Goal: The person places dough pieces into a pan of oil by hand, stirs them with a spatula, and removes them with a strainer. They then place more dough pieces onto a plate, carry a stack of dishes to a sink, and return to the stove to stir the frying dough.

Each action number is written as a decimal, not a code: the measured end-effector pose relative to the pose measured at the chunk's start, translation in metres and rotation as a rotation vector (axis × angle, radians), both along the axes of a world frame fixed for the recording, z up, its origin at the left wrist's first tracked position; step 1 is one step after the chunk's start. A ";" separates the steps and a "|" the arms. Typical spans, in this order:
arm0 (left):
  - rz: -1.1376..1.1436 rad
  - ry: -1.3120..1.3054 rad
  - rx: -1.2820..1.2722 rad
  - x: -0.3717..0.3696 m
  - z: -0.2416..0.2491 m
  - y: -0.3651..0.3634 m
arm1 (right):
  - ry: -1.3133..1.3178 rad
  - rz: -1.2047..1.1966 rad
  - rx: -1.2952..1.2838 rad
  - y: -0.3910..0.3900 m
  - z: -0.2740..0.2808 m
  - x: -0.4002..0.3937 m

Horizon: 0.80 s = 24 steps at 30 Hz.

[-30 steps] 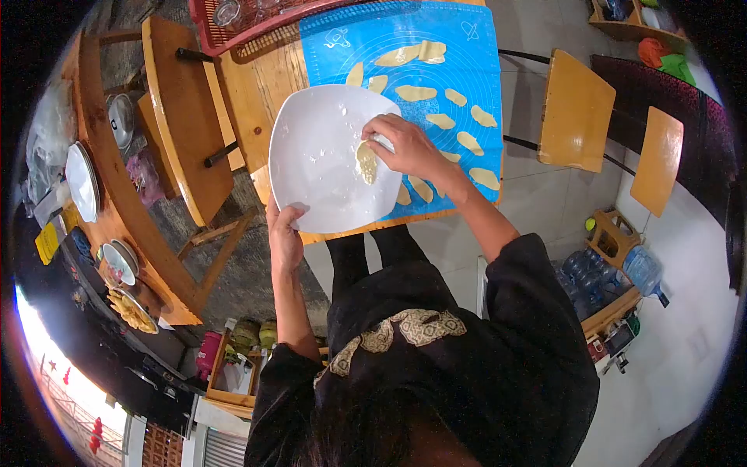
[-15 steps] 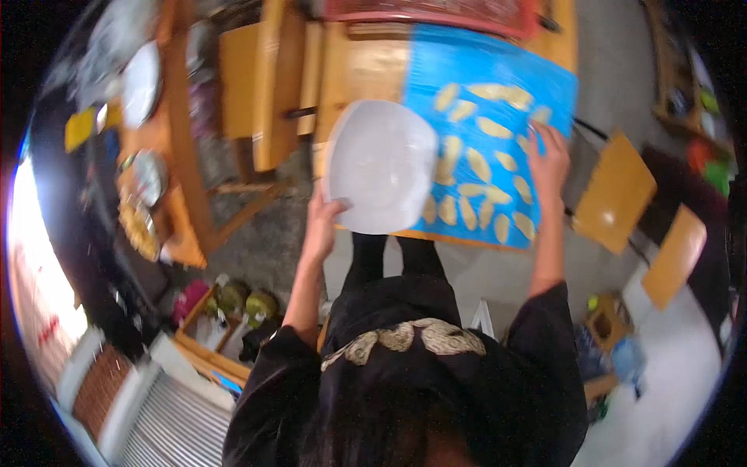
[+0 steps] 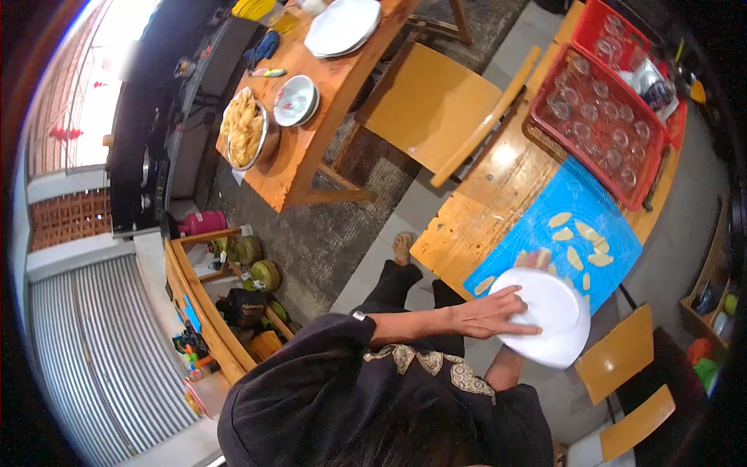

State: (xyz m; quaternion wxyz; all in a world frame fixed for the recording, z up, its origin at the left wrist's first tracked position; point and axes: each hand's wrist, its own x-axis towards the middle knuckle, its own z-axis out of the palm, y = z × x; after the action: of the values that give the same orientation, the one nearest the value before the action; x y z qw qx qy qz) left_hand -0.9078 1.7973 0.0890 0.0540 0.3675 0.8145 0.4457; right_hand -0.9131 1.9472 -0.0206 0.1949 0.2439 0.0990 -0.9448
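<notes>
My left hand (image 3: 492, 313) holds a white plate (image 3: 552, 315), its fingers and thumb spread along the side facing me. The plate is tilted over the near part of a blue mat (image 3: 513, 233). Behind it my right hand (image 3: 535, 258) is mostly hidden; only blurred fingertips show past the plate's far rim, by the mat. What those fingers hold, if anything, does not show. Pale yellow oval pieces (image 3: 574, 258) lie spread on the mat, some covered by the plate.
Red baskets of clear glasses (image 3: 599, 117) stand at the wooden table's (image 3: 475, 210) far end. On another table (image 3: 334, 93) are stacked white plates (image 3: 342, 27), small bowls (image 3: 296, 101) and a bowl of yellow pieces (image 3: 245, 128). Chairs (image 3: 428, 105) stand around; green gas cylinders (image 3: 264, 275) sit lower left.
My view has turned left. The plate has moved over the near mat and tilted, its inside no longer facing me. My right hand has gone from the pieces to behind the plate.
</notes>
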 end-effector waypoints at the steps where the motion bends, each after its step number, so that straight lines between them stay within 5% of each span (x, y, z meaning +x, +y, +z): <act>1: -0.078 0.024 -0.002 0.000 0.004 -0.009 | 0.043 0.006 0.143 0.007 -0.008 -0.002; 3: 0.029 -0.049 0.030 0.001 0.005 -0.022 | 0.221 0.075 0.776 0.029 -0.027 -0.007; 5: 0.199 -0.183 0.197 -0.011 0.004 -0.043 | 0.275 -0.021 0.681 0.043 -0.019 -0.007; 6: 0.325 -0.298 0.348 -0.020 0.005 -0.058 | 0.210 -0.099 0.125 0.036 0.011 -0.012; 9: 0.547 -0.975 0.783 -0.049 -0.020 -0.113 | 0.064 0.010 0.758 -0.019 0.084 -0.018; 11: 0.487 -1.071 0.709 -0.066 0.016 -0.176 | 0.089 0.038 0.880 -0.056 0.109 -0.033; 17: 0.600 -1.198 1.303 -0.061 -0.005 -0.385 | 0.251 0.129 0.984 -0.234 0.129 -0.140; 21: 1.376 -0.967 1.163 -0.030 -0.063 -0.492 | 0.391 0.134 0.901 -0.376 0.084 -0.250; 24: 1.490 -0.904 1.133 -0.052 -0.060 -0.520 | 0.379 0.126 0.989 -0.444 0.046 -0.322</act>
State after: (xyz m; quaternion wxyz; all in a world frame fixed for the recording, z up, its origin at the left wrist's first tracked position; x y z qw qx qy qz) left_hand -0.9603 1.2776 0.0286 -0.1155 -0.4589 0.4103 0.7796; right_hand -1.2350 1.5032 0.0250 0.0917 0.1251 0.5807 -0.7992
